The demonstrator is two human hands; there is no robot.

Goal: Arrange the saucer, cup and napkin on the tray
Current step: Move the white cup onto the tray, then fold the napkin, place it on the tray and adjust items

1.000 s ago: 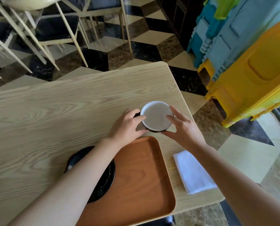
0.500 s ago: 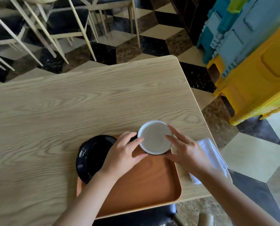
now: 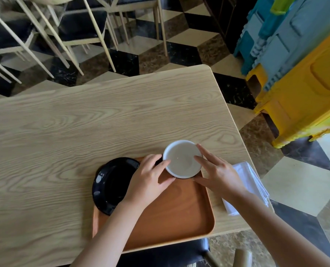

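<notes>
Your two hands bracket the cup (image 3: 182,158), a white-rimmed vessel with a pale interior and a dark outer wall, seen from above at the far right corner of the tray (image 3: 172,212). Whether its base already rests on the tray or is a little above it cannot be told from this view.

Left hand (image 3: 147,182): fingers loosely curled, fingertips against the cup's left rim and side. Right hand (image 3: 216,174): fingers spread and nearly straight, laid on the right rim, the thumb reaching under toward the base. Both are partly open, pinching the cup between them rather than wrapping it.

The saucer (image 3: 113,185), black and glossy, lies at the tray's far left corner, overhanging its left edge onto the table (image 3: 83,116). The napkin (image 3: 250,187), white and folded, lies on the table just beside the tray's right edge, partly under your right forearm.

Handling, as judged: the cup looks like glazed ceramic, so stiff, smooth, breakable and moderately heavy. Hold it by the outer wall below the rim, on opposite sides, and set it down level. The saucer's gloss suggests a slippery surface; lift it by the rim. The napkin is soft and light, and best pinched at a folded edge so that it stays folded.
</notes>
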